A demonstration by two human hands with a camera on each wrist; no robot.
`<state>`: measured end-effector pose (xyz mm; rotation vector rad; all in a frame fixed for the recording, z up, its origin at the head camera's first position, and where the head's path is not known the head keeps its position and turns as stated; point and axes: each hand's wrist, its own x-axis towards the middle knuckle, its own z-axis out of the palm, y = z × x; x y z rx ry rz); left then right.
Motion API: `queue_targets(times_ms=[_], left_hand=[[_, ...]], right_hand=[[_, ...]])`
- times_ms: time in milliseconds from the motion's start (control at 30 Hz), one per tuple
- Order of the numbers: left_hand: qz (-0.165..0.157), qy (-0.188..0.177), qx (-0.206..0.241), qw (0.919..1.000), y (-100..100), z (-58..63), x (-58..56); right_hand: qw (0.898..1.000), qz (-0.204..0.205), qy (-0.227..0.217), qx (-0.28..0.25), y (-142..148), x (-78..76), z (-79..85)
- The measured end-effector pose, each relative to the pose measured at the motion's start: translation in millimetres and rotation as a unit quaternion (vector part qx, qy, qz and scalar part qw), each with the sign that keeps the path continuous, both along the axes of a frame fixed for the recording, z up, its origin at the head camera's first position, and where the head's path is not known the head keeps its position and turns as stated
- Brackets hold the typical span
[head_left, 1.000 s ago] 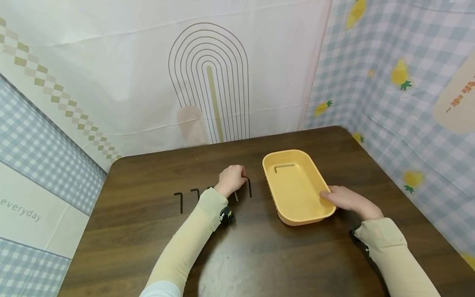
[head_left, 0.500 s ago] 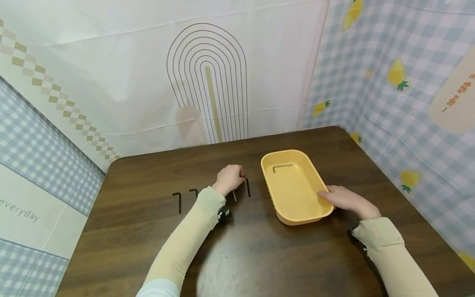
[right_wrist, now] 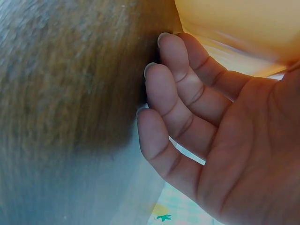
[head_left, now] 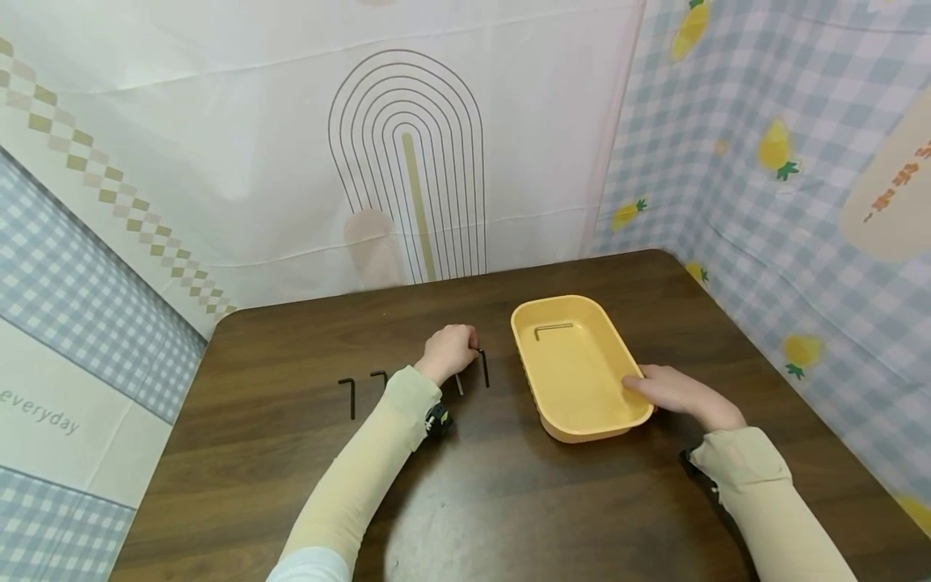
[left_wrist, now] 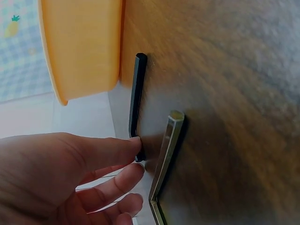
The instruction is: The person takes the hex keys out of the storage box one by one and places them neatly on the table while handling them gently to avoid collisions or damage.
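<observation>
My left hand (head_left: 448,353) reaches to the middle of the table. Its thumb and forefinger pinch the short bent end of a black hex key (left_wrist: 138,93), whose long arm lies toward the yellow basket. A metallic hex key (left_wrist: 168,152) lies just beside it, partly behind the hand in the head view. My right hand (head_left: 676,392) holds the near right corner of the yellow basket (head_left: 582,426), thumb over the rim and fingers curled along the outer side. Inside the basket, near its far end, rests another hex key (head_left: 554,326).
Two more black hex keys, a left one (head_left: 352,398) and one partly behind the sleeve (head_left: 380,373), lie left of my left arm. The brown table (head_left: 465,509) meets a white printed cloth (head_left: 291,162) at the back and a checked cloth (head_left: 785,242) on the right.
The black hex key's bent end has shifted slightly at the left fingertips. Basket, right hand and the other hex keys keep their places; the view shifts slightly.
</observation>
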<state>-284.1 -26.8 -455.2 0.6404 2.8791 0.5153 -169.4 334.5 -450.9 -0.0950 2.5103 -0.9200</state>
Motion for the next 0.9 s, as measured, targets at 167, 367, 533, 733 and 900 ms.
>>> queue_targets(times_ms=[167, 367, 533, 733, 900], left_hand=[[-0.001, 0.002, 0.002, 1.0000, 0.5, -2.2, -0.5], [-0.003, 0.000, -0.002, 1.0000, 1.4, -2.7, -0.8], [0.000, -0.010, 0.005, 0.9999, 3.4, 2.5, -1.6], [-0.010, 0.017, 0.036, 0.9991, 20.5, 24.4, -3.3], [-0.043, 0.054, 0.052, 0.9962, 42.5, 48.1, -5.3]], right_hand=[[1.000, 0.001, 0.003, 0.008, 1.4, 0.1, 1.1], [0.999, 0.002, 0.021, 0.032, 6.8, 1.5, 2.1], [0.999, 0.003, 0.027, 0.030, 12.2, 3.7, 3.3], [0.998, 0.009, 0.039, 0.041, 19.9, 2.7, 2.3], [0.998, 0.014, 0.036, 0.044, 22.9, 3.5, 4.1]])
